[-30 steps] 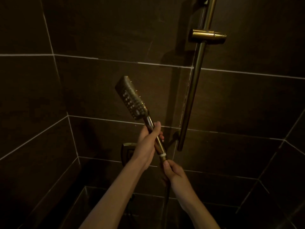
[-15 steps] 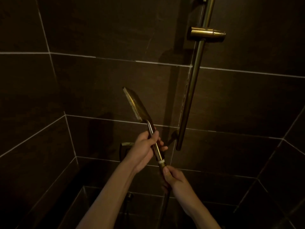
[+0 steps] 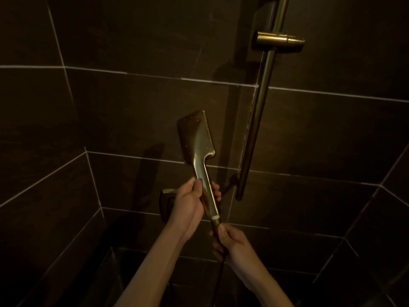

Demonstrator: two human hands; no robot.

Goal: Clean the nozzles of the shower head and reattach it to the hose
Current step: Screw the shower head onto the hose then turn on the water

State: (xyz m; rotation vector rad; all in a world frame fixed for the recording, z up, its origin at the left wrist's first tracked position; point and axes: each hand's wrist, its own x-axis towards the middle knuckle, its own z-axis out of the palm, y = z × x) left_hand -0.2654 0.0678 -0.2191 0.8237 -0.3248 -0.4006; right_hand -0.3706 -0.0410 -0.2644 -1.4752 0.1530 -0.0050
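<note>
- Brass shower head is held up mid-air near the slide rail, back side showing, nozzles hidden.
- Left hand clenched around its handle.
- Right hand grips the hose nut at the joint.
- Judgement: reattaching under way; tightness unclear.

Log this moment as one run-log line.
left hand: grip on shower head handle | right hand: grip on hose nut | head: back to camera, nozzles hidden | holder: empty
</note>
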